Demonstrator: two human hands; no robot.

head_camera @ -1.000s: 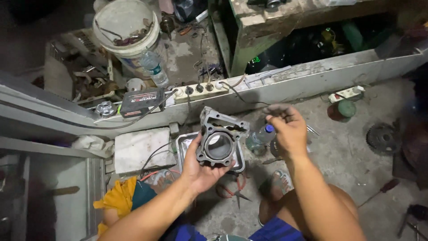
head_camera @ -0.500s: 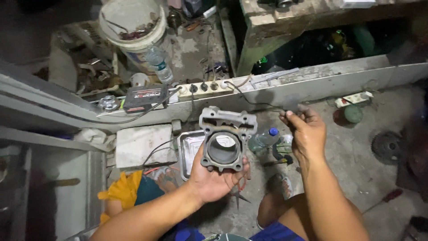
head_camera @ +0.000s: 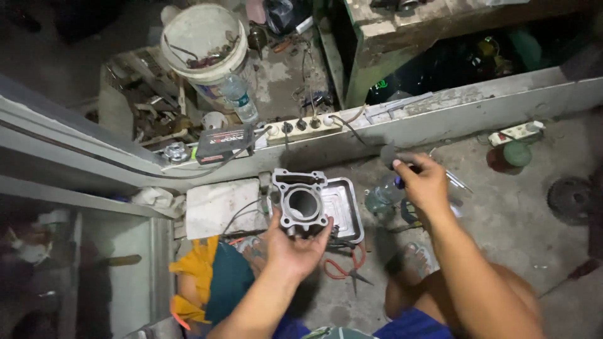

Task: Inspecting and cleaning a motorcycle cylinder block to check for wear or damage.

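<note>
The gray concrete floor (head_camera: pixel 502 213) is dusty and fills most of the view. A long gray metal ledge (head_camera: pixel 440 119) runs across it. Behind the ledge stands a big white bucket (head_camera: pixel 204 44) with junk inside. A clear plastic bottle (head_camera: pixel 240 97) leans against the bucket.

On the floor near the ledge lies a flat white slab (head_camera: pixel 217 207). Just beside it sits a shiny metal tray (head_camera: pixel 348 207). A white power strip (head_camera: pixel 308 129) with plugs in it rests on the ledge, and a small black box (head_camera: pixel 223 144) sits next to it.

The left hand (head_camera: pixel 295 248) grips a gray metal engine cylinder (head_camera: pixel 301 204) from below. The fingers curl around its bottom edge. The cylinder is held up over the tray, with its round hole facing the camera.

The right hand (head_camera: pixel 427 182) is closed around a small dark thing, too small to tell what it is. Right under this hand stands another clear bottle (head_camera: pixel 382 198) with a blue cap, just beside the tray.

Red-handled pliers (head_camera: pixel 345 267) lie on the floor below the tray. A small green and red jar (head_camera: pixel 509 157) stands well apart, to the right.
</note>
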